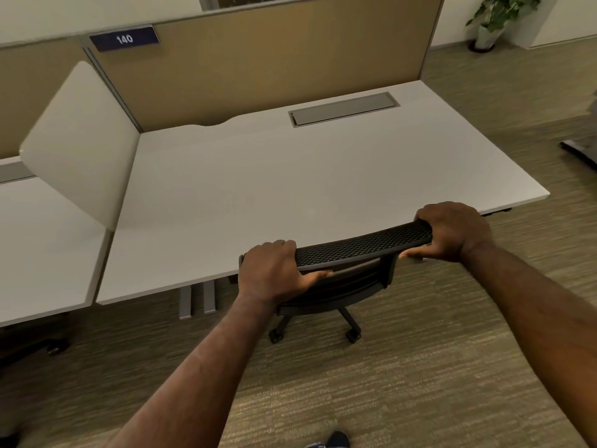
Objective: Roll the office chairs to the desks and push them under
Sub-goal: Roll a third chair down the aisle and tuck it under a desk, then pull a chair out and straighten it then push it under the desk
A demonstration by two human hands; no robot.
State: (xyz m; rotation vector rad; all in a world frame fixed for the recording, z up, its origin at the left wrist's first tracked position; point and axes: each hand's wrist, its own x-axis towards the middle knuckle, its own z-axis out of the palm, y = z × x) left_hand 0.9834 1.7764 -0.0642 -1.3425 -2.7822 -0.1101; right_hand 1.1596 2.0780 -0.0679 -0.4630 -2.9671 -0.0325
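A black mesh-backed office chair stands at the front edge of a white desk. Its seat is hidden beneath the desktop, and only the top of the backrest, the rear frame and two castors show. My left hand grips the left end of the backrest's top edge. My right hand grips the right end. The backrest's top sits against the desk's front edge.
A tan partition with a "140" sign backs the desk. A white divider separates it from a second desk on the left, where another chair's castor shows below. A potted plant stands far right. Carpet lies behind me.
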